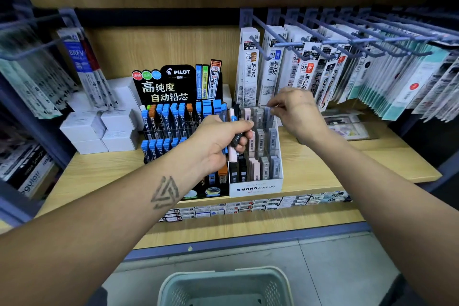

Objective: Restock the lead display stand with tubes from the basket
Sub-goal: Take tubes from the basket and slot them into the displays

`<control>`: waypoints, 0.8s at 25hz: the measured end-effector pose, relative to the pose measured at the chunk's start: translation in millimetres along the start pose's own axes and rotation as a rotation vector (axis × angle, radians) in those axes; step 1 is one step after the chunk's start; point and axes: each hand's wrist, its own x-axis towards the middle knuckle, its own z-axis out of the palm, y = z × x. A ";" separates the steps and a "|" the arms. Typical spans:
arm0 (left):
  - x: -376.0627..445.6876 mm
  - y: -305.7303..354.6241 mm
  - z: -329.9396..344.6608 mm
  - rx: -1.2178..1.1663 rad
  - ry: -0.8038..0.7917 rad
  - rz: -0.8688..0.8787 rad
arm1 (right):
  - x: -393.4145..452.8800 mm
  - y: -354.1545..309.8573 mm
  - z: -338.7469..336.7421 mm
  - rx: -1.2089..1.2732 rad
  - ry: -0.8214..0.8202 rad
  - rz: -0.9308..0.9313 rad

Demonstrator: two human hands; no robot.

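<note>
On the wooden shelf point(323, 169), the black tiered Pilot lead stand point(173, 117) sits touching the white cardboard Mono display box point(255, 187) on its right. Small white cartons point(99, 129) are stacked left of the stand. The pale green plastic basket point(224, 287) rests on the floor before the shelf.

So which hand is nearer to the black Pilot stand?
Left. The left hand, holding several tubes, is just in front of the Pilot stand; the right hand is over the white Mono box.

Wood-grain shelf point(323, 171) with matching wood back panel point(154, 49). Blue-grey metal hooks point(323, 32) on a dark rail, hung with packets. White boxes point(99, 129) stacked left. Grey tiled floor point(335, 263) below. Even overhead light.
</note>
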 end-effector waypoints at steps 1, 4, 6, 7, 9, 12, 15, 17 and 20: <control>0.0 0.1 0.2 0.000 0.000 0.000 | 0.5 0.8 2.0 0.000 0.003 -0.002; 0.0 -0.1 1.1 0.004 0.002 -0.001 | -0.3 0.6 8.5 0.005 0.011 0.001; 0.4 -0.2 0.5 0.005 0.001 0.002 | -0.4 -0.7 11.8 0.016 0.016 -0.005; 0.5 -0.1 0.2 0.000 -0.007 -0.005 | -0.3 -1.1 12.5 0.019 0.026 0.000; 0.2 0.6 -0.6 -0.025 -0.034 -0.035 | 0.6 -0.4 11.7 0.020 0.047 0.034; -2.0 0.6 -2.5 -0.056 -0.083 -0.074 | -3.8 -8.5 9.0 0.103 0.079 0.118; -5.6 0.5 -6.6 -0.069 -0.120 -0.062 | -20.3 -39.3 -6.4 0.776 -0.082 0.351; -7.8 1.0 -9.4 -0.064 -0.114 -0.050 | -34.0 -53.9 -15.8 1.139 -0.303 0.414; -13.4 1.6 -11.5 -0.074 -0.102 -0.030 | -46.6 -60.4 -20.7 1.253 -0.450 0.438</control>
